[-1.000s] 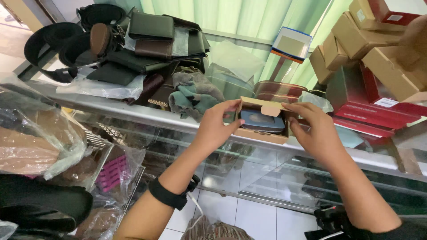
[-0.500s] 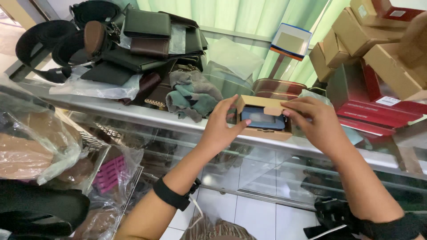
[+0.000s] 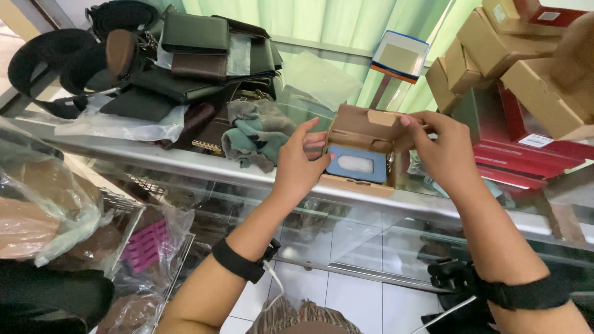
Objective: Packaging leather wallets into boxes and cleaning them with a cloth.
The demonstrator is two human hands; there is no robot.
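Left hand (image 3: 300, 166): closed on the left side of the small cardboard box (image 3: 362, 148), thumb raised above the box edge, fingers wrapped behind the wall.
Right hand (image 3: 442, 151): pinches the box's raised lid flap at its upper right corner, fingertips (image 3: 405, 120) on the flap's edge.
Small cardboard box: brown, open, lid tilted up toward the back; it sits between the two hands, its front lip resting on the metal edge of the glass counter (image 3: 204, 167).
Blue item (image 3: 357, 164): flat, with a pale oval window, lying inside the box, just right of the left palm and below the right fingertips.
Wrists: a black band on each forearm.
Left of the box: a crumpled grey-green cloth (image 3: 255, 133), then a heap of dark wallets (image 3: 192, 49) and black belts (image 3: 55, 62).
Right of the box: stacked red boxes (image 3: 526, 154) and brown cartons (image 3: 495, 43).
Behind: a blue-rimmed box lid (image 3: 399, 55) leaning against a green curtain.
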